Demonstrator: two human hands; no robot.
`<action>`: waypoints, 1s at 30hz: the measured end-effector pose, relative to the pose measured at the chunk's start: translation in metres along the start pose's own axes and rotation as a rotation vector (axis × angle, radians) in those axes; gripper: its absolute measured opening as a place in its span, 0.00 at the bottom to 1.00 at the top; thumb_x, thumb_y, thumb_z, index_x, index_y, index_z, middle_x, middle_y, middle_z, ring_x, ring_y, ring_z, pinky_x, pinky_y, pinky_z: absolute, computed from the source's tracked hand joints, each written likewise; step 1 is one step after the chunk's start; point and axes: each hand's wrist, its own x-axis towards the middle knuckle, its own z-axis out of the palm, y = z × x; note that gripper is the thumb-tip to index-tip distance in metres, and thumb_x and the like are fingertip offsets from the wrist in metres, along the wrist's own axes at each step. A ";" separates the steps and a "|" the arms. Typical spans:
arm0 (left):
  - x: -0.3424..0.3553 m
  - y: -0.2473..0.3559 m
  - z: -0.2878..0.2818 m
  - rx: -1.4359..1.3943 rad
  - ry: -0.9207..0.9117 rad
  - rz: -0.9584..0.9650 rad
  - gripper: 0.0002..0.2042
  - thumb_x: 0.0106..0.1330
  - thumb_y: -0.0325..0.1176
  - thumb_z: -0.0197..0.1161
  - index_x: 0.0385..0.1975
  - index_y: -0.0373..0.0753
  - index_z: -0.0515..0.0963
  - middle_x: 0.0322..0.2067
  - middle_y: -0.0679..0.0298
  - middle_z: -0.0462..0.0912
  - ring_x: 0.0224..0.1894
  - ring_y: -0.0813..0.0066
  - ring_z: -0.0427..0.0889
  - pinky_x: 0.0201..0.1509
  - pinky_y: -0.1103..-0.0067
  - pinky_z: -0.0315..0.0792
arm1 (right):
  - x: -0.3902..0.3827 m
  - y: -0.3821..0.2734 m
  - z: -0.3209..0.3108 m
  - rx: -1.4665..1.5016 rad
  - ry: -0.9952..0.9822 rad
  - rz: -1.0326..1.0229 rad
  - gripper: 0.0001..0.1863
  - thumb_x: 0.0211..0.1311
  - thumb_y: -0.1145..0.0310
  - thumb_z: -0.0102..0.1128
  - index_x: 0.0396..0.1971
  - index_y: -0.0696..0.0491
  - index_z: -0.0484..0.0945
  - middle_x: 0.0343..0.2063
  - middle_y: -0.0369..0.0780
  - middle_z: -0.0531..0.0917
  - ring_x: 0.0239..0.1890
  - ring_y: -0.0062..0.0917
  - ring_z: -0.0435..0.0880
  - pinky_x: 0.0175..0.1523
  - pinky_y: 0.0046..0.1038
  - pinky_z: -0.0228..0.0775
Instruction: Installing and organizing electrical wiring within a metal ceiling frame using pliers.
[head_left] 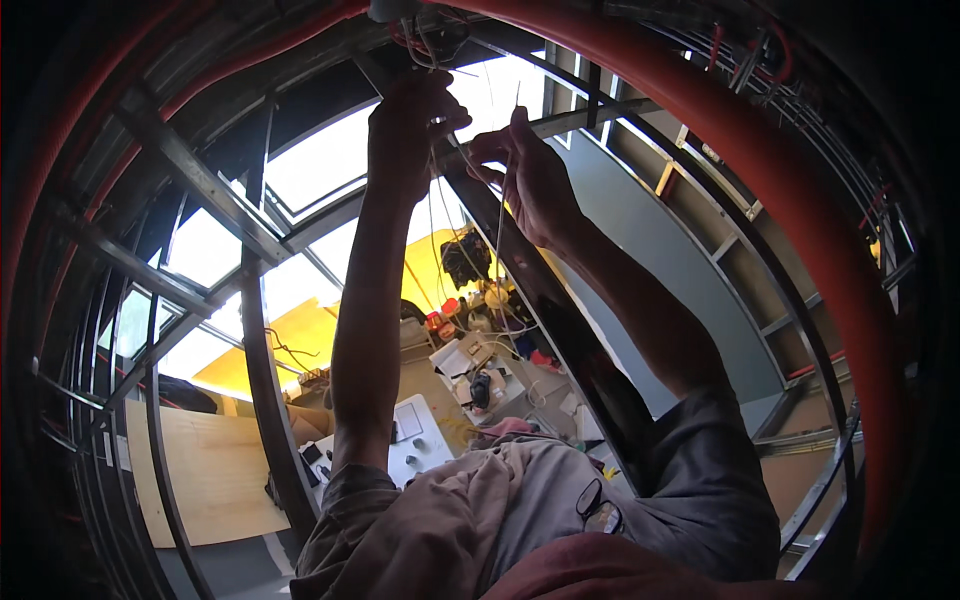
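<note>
Both my arms reach up overhead among thin electrical wires. My left hand (408, 130) is closed, fingers bent around some of the wires (437, 215) just below where they come down from above. These strands hang in loose loops beneath it. To its right and slightly lower, my right hand (535, 185) pinches a pale wire (501, 222) between thumb and fingers. A short thin end of that wire sticks up past the fingertips. The hands are apart, and backlight darkens the fingers of the left one.
Metal framing (190, 180) surrounds me, with a dark beam (570, 340) slanting down beside my right arm. A thick orange-red conduit (790, 150) curves overhead and down the right side. Below stand a white table (425, 450) with small items and a plywood sheet (200, 475).
</note>
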 end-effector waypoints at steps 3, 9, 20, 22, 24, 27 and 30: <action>-0.005 -0.003 -0.002 -0.322 0.125 -0.178 0.15 0.65 0.34 0.62 0.47 0.31 0.74 0.32 0.58 0.80 0.35 0.68 0.84 0.42 0.74 0.82 | 0.000 0.002 -0.003 0.127 -0.011 0.042 0.23 0.75 0.52 0.39 0.29 0.54 0.74 0.31 0.39 0.80 0.39 0.26 0.79 0.54 0.37 0.69; 0.011 -0.011 -0.017 0.534 0.345 0.096 0.10 0.63 0.35 0.62 0.35 0.33 0.81 0.26 0.61 0.83 0.30 0.69 0.84 0.34 0.75 0.76 | -0.009 0.007 0.010 0.081 -0.033 0.092 0.08 0.65 0.67 0.46 0.28 0.51 0.73 0.27 0.35 0.75 0.35 0.23 0.75 0.51 0.31 0.66; 0.013 -0.007 -0.007 0.205 0.161 -0.064 0.08 0.64 0.35 0.60 0.32 0.37 0.79 0.21 0.70 0.76 0.19 0.76 0.74 0.25 0.77 0.68 | -0.025 0.003 0.010 -0.267 -0.057 0.078 0.12 0.68 0.70 0.53 0.46 0.57 0.80 0.24 0.35 0.76 0.29 0.19 0.73 0.42 0.24 0.67; 0.008 -0.002 -0.007 0.211 0.135 -0.088 0.08 0.65 0.35 0.60 0.34 0.36 0.78 0.20 0.71 0.74 0.18 0.78 0.73 0.24 0.79 0.68 | -0.022 -0.002 0.007 -0.178 -0.026 0.183 0.13 0.67 0.71 0.54 0.48 0.58 0.80 0.25 0.36 0.78 0.28 0.18 0.74 0.39 0.23 0.68; 0.010 0.000 -0.018 0.077 -0.105 -0.230 0.06 0.68 0.33 0.58 0.38 0.38 0.76 0.24 0.66 0.75 0.30 0.79 0.78 0.34 0.84 0.73 | -0.014 -0.005 0.005 -0.280 0.023 0.145 0.13 0.65 0.72 0.57 0.46 0.59 0.80 0.27 0.37 0.81 0.25 0.18 0.74 0.37 0.23 0.70; -0.006 -0.004 -0.006 0.138 0.101 -0.042 0.12 0.66 0.35 0.59 0.45 0.37 0.74 0.21 0.68 0.70 0.20 0.79 0.72 0.27 0.84 0.70 | -0.004 -0.003 0.006 -0.174 -0.020 -0.131 0.14 0.61 0.73 0.61 0.46 0.60 0.81 0.28 0.38 0.82 0.26 0.18 0.77 0.38 0.24 0.73; -0.033 0.005 0.011 0.362 0.308 0.101 0.15 0.63 0.33 0.64 0.48 0.37 0.73 0.27 0.65 0.73 0.27 0.77 0.74 0.35 0.79 0.73 | -0.003 -0.019 0.009 -0.120 0.005 -0.161 0.12 0.57 0.75 0.64 0.41 0.61 0.80 0.28 0.38 0.81 0.30 0.20 0.81 0.39 0.24 0.75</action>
